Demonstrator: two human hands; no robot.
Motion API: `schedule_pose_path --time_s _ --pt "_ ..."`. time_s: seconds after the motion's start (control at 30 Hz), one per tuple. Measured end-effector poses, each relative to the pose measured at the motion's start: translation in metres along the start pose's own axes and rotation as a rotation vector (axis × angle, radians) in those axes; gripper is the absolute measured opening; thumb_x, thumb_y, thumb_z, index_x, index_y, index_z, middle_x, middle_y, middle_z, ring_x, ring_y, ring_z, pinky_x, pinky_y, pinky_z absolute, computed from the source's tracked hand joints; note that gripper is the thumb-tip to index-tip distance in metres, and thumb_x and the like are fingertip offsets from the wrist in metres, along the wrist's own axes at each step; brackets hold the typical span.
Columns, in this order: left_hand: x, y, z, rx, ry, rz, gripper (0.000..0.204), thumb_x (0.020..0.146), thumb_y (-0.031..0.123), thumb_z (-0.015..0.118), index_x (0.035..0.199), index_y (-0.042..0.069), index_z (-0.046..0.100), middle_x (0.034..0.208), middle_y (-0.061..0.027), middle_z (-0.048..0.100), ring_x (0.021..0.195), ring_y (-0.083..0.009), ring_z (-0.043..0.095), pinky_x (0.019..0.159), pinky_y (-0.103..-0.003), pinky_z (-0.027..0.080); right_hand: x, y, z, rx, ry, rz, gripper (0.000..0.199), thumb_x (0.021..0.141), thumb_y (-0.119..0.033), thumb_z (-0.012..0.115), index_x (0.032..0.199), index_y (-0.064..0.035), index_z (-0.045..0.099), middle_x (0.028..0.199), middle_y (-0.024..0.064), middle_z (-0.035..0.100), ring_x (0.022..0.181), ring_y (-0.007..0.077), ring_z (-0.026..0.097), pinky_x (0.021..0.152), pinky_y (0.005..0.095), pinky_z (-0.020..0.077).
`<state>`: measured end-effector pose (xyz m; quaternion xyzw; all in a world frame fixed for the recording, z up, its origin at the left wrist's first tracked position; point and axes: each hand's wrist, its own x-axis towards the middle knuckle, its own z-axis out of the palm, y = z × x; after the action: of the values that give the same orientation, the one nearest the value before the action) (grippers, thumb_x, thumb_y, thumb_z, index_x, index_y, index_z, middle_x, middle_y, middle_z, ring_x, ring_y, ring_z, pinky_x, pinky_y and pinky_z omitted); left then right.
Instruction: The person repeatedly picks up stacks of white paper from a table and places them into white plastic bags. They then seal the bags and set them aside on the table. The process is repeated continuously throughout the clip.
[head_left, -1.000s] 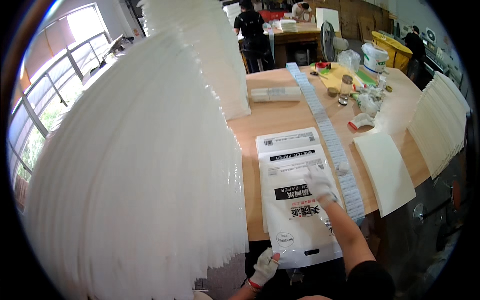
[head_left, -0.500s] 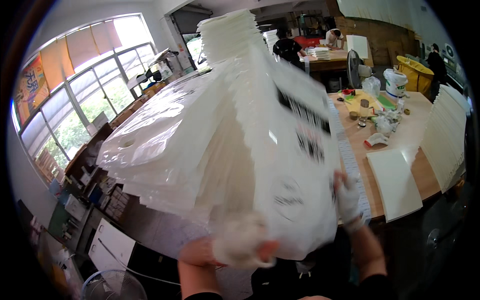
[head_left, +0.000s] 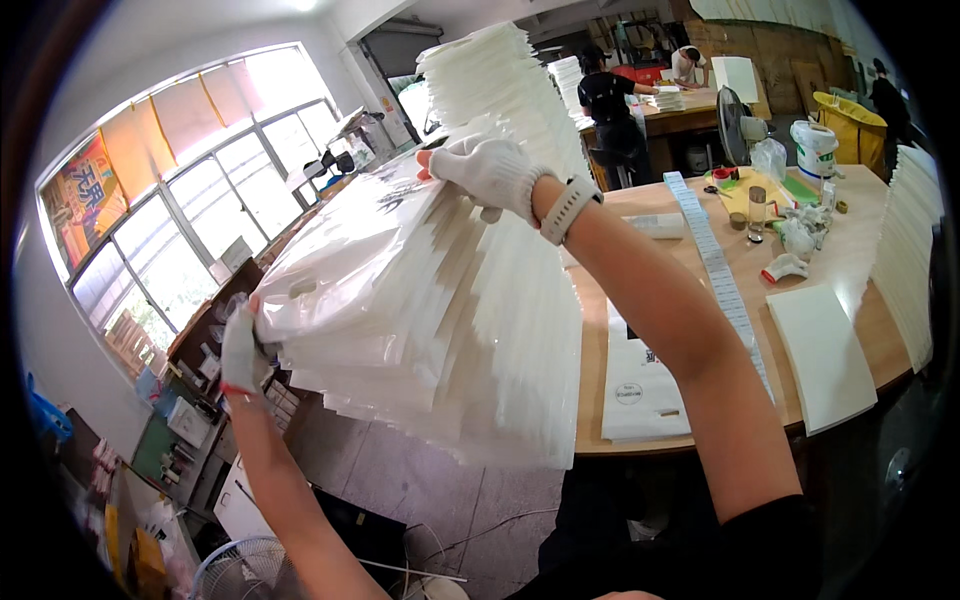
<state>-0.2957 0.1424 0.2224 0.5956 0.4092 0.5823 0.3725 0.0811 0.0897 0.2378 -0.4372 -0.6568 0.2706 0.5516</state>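
A tall stack of white plastic bags (head_left: 400, 290) stands at centre-left, its top sheets glossy and its layered edges fanned out. My left hand (head_left: 243, 345), in a white knit glove, grips the stack's left near corner close to a handle slot. My right hand (head_left: 490, 175), gloved too and with a watch on its wrist, is closed over the far right edge of the top bag. One white bag with black print (head_left: 640, 395) lies flat on the wooden table (head_left: 590, 390) to the right, partly behind my right forearm.
A long printed strip (head_left: 715, 260) runs along the table. Beyond it are a white board-like stack (head_left: 822, 358), a loose glove (head_left: 785, 268), a glass jar (head_left: 756, 215), a white bucket (head_left: 814, 150) and a fan (head_left: 735, 122). Several people work farther back. A floor fan (head_left: 245, 570) stands lower left.
The printed bag held before me has left my hands; a printed bag now lies on the table. My left hand moved left and up, my right up and left, both onto the stack.
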Motion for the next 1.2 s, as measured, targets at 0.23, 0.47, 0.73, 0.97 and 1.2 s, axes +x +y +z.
schedule_pose_path --time_s 0.23,0.47,0.73,0.97,1.2 --pt "-0.144 -0.22 0.043 0.226 0.523 0.208 0.033 0.093 0.028 0.04 0.102 -0.001 0.051 0.102 -0.0095 0.053 0.095 -0.0194 0.049 0.085 -0.031 0.038 -0.144 0.154 -0.019 0.226 0.136 -0.049 0.018 0.091 -0.016 0.046 0.101 -0.0048 0.056 0.066 -0.0009 0.051 0.057 0.0072 0.053 0.051 0.0228 0.0445" --pt "-0.353 -0.402 0.117 0.377 -0.288 -0.759 0.019 0.09 0.018 0.038 0.1 0.005 0.048 0.078 -0.0075 0.047 0.074 -0.0173 0.048 0.064 -0.033 0.043 -0.461 0.316 -0.174 -1.295 0.302 0.526 0.016 0.073 -0.011 0.052 0.086 -0.0033 0.057 0.088 0.0154 0.057 0.082 0.032 0.055 0.072 0.0401 0.0451" --pt "-0.336 -0.355 0.278 0.158 -0.89 -0.491 0.011 0.084 0.008 0.054 0.093 0.003 0.05 0.07 -0.003 0.052 0.06 -0.0106 0.051 0.05 -0.026 0.043 -0.56 0.312 -0.248 -1.235 0.273 0.65 0.056 0.069 -0.021 0.067 0.118 -0.0051 0.047 0.109 0.0162 0.054 0.101 0.0322 0.052 0.083 0.0366 0.0433" --pt "-0.373 -0.302 0.467 -0.152 -1.545 -0.418 0.023 0.09 0.023 0.05 0.103 0.003 0.05 0.088 -0.0053 0.056 0.078 -0.018 0.055 0.07 -0.031 0.047 -0.532 0.288 -0.256 -1.342 0.435 0.658 0.016 0.078 -0.023 0.054 0.071 -0.0099 0.059 0.068 0.0121 0.06 0.064 0.0299 0.059 0.056 0.0398 0.0469" --pt "-0.392 -0.276 0.537 -0.376 -1.378 -1.254 0.037 0.082 0.011 0.045 0.116 -0.003 0.039 0.104 -0.0116 0.052 0.091 -0.0231 0.057 0.081 -0.04 0.05 -0.514 0.215 -0.175 -0.833 0.215 0.22 0.018 0.079 -0.026 0.059 0.076 -0.0082 0.057 0.07 0.0072 0.057 0.072 0.0184 0.061 0.063 0.0297 0.0473"
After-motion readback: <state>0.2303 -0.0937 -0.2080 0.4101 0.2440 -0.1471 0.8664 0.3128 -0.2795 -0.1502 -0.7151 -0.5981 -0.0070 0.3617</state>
